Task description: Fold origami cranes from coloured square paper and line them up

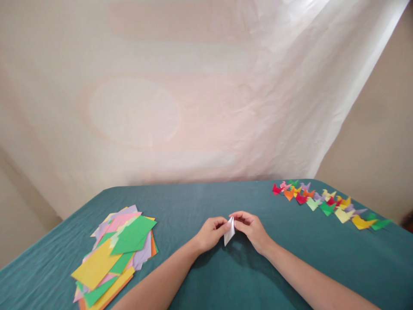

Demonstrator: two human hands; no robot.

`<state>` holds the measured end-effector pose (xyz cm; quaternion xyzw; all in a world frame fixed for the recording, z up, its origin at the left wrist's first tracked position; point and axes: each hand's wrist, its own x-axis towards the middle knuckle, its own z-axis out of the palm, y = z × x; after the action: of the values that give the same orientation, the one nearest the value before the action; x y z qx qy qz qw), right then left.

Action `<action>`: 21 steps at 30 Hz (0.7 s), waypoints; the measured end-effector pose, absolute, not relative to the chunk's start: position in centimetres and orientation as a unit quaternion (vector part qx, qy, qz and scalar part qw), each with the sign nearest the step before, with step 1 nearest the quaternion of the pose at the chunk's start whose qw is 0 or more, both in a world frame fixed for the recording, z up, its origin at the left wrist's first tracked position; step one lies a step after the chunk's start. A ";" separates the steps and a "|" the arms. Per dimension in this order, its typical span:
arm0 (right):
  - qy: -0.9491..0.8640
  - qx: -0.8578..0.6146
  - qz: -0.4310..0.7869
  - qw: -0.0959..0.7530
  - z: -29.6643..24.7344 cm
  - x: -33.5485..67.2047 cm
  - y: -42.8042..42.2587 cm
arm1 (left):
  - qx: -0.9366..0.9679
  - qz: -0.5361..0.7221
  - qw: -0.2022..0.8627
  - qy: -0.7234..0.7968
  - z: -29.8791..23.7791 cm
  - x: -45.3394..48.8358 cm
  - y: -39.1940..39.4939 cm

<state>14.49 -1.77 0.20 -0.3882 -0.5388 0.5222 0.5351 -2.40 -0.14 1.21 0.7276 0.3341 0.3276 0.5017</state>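
A small folded piece of white paper point(229, 234), narrow and pointed at its lower end, is held up between both hands just above the cloth. My left hand point(211, 234) pinches its left side with thumb and fingers. On the other side, my right hand point(252, 229) grips the upper right edge between thumb and index finger. The fingertips cover part of the paper's top, so its full shape is hidden.
A loose pile of coloured paper sheets point(97, 265) lies on the left of the green tablecloth point(190, 198). Several small folded paper birds point(327, 208) stand in rows at the right. Behind the table hangs a pale sheet point(200, 107).
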 end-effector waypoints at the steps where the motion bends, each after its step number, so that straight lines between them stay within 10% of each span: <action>1: -0.543 -0.389 0.517 0.535 0.2 14.5 -1.8 | 0.726 0.328 0.504 0.333 1.2 -2.4 -0.1; 21: -0.662 -0.442 0.260 0.547 0.7 14.0 -2.7 | 0.684 0.353 0.532 0.353 0.9 -2.7 0.2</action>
<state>14.02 -2.72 0.74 -0.4421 -0.6619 0.2599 0.5467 -2.65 0.15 0.87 0.6836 0.3533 0.3534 0.5320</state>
